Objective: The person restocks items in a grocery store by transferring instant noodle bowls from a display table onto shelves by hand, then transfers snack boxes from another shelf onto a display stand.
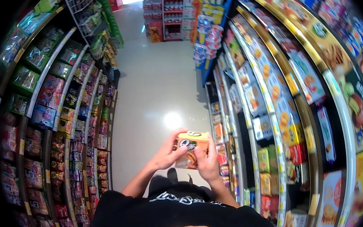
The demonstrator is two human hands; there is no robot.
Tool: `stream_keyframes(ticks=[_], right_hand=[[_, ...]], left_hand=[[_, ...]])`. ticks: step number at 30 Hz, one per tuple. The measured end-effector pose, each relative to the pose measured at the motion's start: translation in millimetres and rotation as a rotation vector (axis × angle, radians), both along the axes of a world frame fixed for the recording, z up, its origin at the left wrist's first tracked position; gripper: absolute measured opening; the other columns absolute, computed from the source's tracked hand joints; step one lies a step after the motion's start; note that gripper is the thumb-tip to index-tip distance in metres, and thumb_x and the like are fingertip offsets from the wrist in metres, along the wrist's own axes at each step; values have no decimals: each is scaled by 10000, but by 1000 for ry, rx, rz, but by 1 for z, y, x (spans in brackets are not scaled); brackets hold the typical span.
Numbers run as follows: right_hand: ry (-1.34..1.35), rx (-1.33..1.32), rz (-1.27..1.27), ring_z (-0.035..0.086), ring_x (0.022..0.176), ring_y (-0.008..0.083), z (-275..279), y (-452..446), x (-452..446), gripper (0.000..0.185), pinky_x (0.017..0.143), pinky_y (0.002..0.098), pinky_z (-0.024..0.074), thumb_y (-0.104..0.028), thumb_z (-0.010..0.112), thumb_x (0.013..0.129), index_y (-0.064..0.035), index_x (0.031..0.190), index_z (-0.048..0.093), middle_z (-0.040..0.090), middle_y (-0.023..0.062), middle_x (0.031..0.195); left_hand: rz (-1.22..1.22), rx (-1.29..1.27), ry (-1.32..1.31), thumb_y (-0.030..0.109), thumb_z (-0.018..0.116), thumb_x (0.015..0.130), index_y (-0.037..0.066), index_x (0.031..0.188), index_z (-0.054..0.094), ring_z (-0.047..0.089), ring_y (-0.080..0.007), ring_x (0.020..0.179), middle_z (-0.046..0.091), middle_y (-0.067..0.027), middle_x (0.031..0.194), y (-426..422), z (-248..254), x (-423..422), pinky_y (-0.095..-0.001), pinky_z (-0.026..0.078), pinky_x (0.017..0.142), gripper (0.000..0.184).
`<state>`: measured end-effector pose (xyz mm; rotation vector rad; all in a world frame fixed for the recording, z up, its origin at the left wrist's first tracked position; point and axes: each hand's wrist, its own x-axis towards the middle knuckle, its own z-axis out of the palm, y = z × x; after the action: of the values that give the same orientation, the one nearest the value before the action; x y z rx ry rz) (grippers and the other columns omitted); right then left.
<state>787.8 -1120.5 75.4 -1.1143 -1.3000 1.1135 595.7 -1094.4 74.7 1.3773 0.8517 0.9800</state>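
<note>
A yellow and brown snack box (190, 155) with a dark logo is held up in front of my body, above the aisle floor. My left hand (168, 151) grips its left side, thumb across the front. On the right side my right hand (209, 159) closes round it, with that thumb also on the front face. The fingers behind the box are mostly hidden. Its top panel, yellow with a green and white logo, tilts toward me.
Shelves of bagged snacks (49, 90) line the left side. Shelves of boxed biscuits (273, 86) rise on the right, close to my right arm. Pale tiled floor (150, 77) runs ahead to a red display rack (172, 14). Hanging packets (209, 34) cover the right shelf's far end.
</note>
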Motion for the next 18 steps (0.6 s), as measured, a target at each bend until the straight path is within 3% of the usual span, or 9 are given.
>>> stream_keyframes(ticks=[1, 3, 6, 9, 10, 13, 14, 17, 18], right_hand=[[-174, 82, 68, 571, 1288, 380, -5, 20, -19, 788, 1093, 419, 447, -340, 640, 1019, 149, 1523, 282, 514, 319, 1410], [-254, 61, 283, 468, 1398, 438, 9, 45, -55, 900, 1158, 421, 384, -394, 633, 1014, 166, 1549, 175, 402, 370, 1501], [-420, 111, 485, 486, 1390, 391, -9, 84, -91, 1044, 1169, 398, 367, -452, 676, 982, 130, 1589, 57, 391, 334, 1529], [-479, -53, 716, 472, 1400, 411, -9, 129, -114, 1134, 1176, 391, 360, -480, 714, 944, 130, 1587, 7, 389, 349, 1528], [-572, -123, 789, 502, 1375, 400, -15, 149, -118, 1212, 1158, 376, 382, -508, 757, 900, 134, 1583, -11, 444, 356, 1483], [-598, -248, 992, 540, 1339, 385, -27, 218, -131, 1265, 1134, 374, 407, -525, 785, 870, 133, 1582, -26, 492, 355, 1438], [-576, -260, 1046, 470, 1406, 446, -32, 242, -136, 1289, 1184, 410, 366, -670, 720, 847, 167, 1566, 53, 404, 409, 1495], [-643, -348, 1149, 500, 1382, 435, -29, 324, -152, 1289, 1159, 407, 393, -676, 719, 843, 164, 1571, 65, 456, 408, 1452], [-681, -281, 1137, 612, 1244, 437, -27, 350, -160, 1237, 1081, 432, 469, -666, 701, 866, 138, 1572, 80, 569, 390, 1333]], left_hand=[[65, -6, 3, 297, 602, 1034, 97, 1516, 369, 546, -212, 1228, 556, -128, 1317, 11, 0, -27, -378, 437, 1075, 572], [191, -37, 15, 285, 602, 1024, 100, 1473, 403, 567, -212, 1169, 569, -132, 1281, 24, -2, -72, -373, 473, 1022, 525], [402, -123, -136, 261, 536, 1047, 25, 1379, 452, 558, -158, 1093, 575, -101, 1195, 41, -32, -107, -316, 470, 986, 416], [591, -307, -305, 269, 502, 1075, 12, 1278, 494, 556, -142, 1072, 569, -94, 1178, 58, -68, -115, -305, 481, 964, 327], [656, -361, -345, 272, 497, 1081, 14, 1281, 489, 561, -148, 1081, 569, -99, 1187, 63, -84, -114, -309, 483, 968, 327], [783, -489, -401, 276, 487, 1090, 14, 1299, 463, 574, -165, 1111, 568, -115, 1209, 96, -102, -115, -319, 483, 984, 335], [793, -517, -367, 283, 493, 1090, 11, 1301, 442, 585, -171, 1110, 569, -126, 1206, 112, -109, -119, -320, 496, 973, 348], [781, -575, -279, 285, 501, 1089, 2, 1300, 433, 596, -177, 1100, 572, -137, 1204, 180, -118, -140, -324, 515, 956, 359], [788, -557, -255, 273, 514, 1086, -3, 1300, 425, 604, -185, 1093, 577, -146, 1209, 210, -110, -147, -328, 528, 942, 361]])
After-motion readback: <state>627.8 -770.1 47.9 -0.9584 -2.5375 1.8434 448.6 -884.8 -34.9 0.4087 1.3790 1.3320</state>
